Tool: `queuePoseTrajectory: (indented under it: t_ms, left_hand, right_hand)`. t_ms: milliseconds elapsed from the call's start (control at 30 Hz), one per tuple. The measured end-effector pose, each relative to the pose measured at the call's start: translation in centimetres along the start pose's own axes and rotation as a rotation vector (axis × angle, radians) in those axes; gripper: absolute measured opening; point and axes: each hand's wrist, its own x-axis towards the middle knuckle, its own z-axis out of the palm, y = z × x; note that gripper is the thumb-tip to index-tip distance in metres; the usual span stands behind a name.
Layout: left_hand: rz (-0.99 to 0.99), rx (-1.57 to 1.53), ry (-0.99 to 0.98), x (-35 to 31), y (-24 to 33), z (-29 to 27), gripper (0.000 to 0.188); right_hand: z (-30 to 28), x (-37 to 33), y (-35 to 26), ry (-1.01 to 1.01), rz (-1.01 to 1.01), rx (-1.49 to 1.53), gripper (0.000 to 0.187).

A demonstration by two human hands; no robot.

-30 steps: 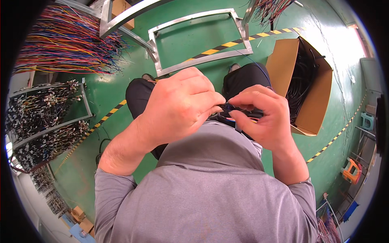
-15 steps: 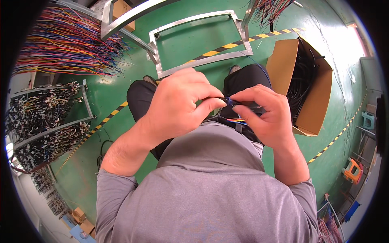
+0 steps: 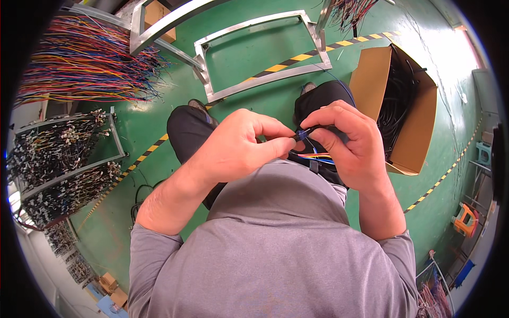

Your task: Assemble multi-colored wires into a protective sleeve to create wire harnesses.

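Observation:
Above my lap, my left hand (image 3: 246,146) and my right hand (image 3: 352,148) meet at a small dark-blue connector (image 3: 303,134). The left thumb and forefinger pinch its left end, where a dark piece shows. From the right, my other thumb and fingers close on the wire side of the same connector. Fingertips partly hide the joint, so I cannot tell how its parts fit together. Just below, several coloured wires (image 3: 316,157), red, yellow, white and blue, lie across my lap. A thin blue wire (image 3: 347,89) curves over my right knee.
An open cardboard box (image 3: 419,127) of black tubing stands right of my knee. Ahead is a metal frame (image 3: 265,79) on the green floor. Bundles of coloured wires (image 3: 95,58) hang at the far left, above racks of connector-ended cables (image 3: 63,138). An orange stool (image 3: 465,220) is far right.
My left hand has lowered slightly and its fingers have shifted toward the connector. The right fingers have curled more over it, and the connector now shows more clearly.

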Motion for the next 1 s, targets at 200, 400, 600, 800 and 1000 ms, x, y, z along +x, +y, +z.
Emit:
queuePoseTrajectory:
  t_ms: [200,400,600,800,1000]
  left_hand:
    - [-0.077,-0.162,-0.043,0.2,-0.6,0.5,0.027]
    - [0.040,-0.424,0.019,0.6,-2.9,1.2,0.024]
    - [0.089,-0.457,0.172,0.7,-3.5,2.7,0.022]
    - [0.094,-0.473,0.191,1.0,-3.8,3.4,0.021]
    - [0.099,-0.491,0.175,1.2,-4.0,3.8,0.021]
  right_hand:
    - [-0.2,0.4,0.7,-0.070,0.008,0.084,0.019]
    - [0.8,0.6,1.0,0.383,-0.286,-0.368,0.019]
    - [3.0,-1.5,1.2,0.242,0.165,0.485,0.010]
    - [4.3,-1.4,1.3,0.288,0.149,0.558,0.007]
    - [4.8,-1.6,1.6,0.319,0.153,0.712,0.005]
